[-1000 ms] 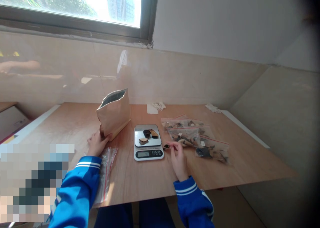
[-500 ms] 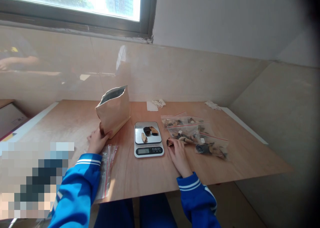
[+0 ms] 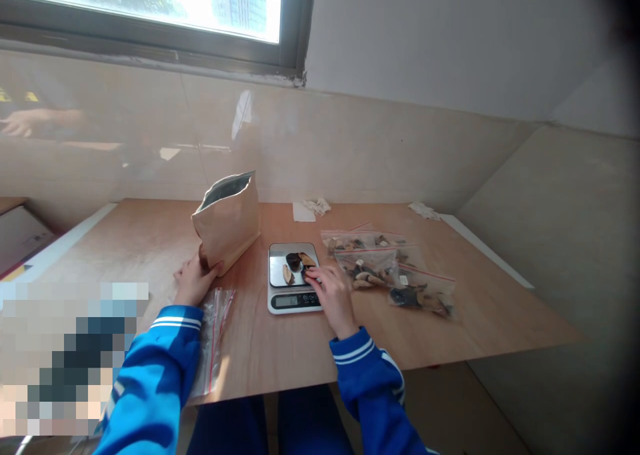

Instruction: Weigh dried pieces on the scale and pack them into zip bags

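Observation:
A brown paper pouch (image 3: 227, 232) with a silvery lining stands with its top gaping. My left hand (image 3: 197, 280) is closed round its lower near corner. To its right is a white kitchen scale (image 3: 273, 302) with a small display. Several dried-looking pieces, dark and tan, lie on its plate, among them a pale curved piece (image 3: 289, 274). At the plate's right edge my right hand (image 3: 334, 294) pinches a dark dried piece (image 3: 306, 273), partly hidden by the fingers. Whether that piece touches the plate I cannot tell.
Clear zip bags (image 3: 423, 295) of similar dried pieces lie right of the scale. Flat plastic zip bags (image 3: 215, 335) rest near the left forearm. Crumpled white scraps (image 3: 317, 206) sit at the table's back edge, before the tiled wall. A blurred-out patch covers the lower left.
My right hand has moved left from beside the zip bags to the scale's plate, carrying the dark dried piece. My left hand has stayed on the pouch.

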A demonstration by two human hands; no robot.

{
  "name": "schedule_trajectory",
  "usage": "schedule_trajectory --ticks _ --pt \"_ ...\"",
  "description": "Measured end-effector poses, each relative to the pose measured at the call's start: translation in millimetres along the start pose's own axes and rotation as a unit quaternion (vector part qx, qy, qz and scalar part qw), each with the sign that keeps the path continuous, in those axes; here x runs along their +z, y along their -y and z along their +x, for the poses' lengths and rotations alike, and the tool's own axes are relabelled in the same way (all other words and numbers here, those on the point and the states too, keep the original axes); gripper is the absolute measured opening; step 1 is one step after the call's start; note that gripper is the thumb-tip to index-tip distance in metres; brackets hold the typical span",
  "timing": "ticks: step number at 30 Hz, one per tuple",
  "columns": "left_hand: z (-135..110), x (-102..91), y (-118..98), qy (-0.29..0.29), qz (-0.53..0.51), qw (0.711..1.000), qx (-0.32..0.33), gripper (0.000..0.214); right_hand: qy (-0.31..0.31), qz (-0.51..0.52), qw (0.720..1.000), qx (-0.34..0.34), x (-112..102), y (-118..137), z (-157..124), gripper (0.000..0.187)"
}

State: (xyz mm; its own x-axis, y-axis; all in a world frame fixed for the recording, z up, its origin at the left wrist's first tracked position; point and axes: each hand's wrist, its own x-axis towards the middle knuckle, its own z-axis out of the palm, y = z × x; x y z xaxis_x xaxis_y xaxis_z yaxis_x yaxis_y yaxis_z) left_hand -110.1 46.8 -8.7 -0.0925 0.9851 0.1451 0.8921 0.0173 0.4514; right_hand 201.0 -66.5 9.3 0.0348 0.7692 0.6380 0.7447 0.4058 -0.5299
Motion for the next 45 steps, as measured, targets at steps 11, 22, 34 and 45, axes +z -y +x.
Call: schedule_trajectory --ticks 11,22,34,45 --pt "-1 1.3 0 -0.005 -0.002 1.000 0.007 0.059 0.043 0.023 0.988 0.146 -26 -33 -77 0.029" --pt "0 3.7 4 -0.028 -0.001 0.999 0.024 0.055 0.032 0.000 0.988 0.148 -18 -32 -72 0.029" --pt "1 5.0 10 -0.081 -0.152 0.983 0.058 0.044 -0.033 0.069 0.993 0.091 -28 5 -48 0.031" --pt "-3 2.6 6 -0.275 -0.202 0.910 0.236 0.037 0.038 0.023 0.993 -0.108 -27 87 42 0.038"
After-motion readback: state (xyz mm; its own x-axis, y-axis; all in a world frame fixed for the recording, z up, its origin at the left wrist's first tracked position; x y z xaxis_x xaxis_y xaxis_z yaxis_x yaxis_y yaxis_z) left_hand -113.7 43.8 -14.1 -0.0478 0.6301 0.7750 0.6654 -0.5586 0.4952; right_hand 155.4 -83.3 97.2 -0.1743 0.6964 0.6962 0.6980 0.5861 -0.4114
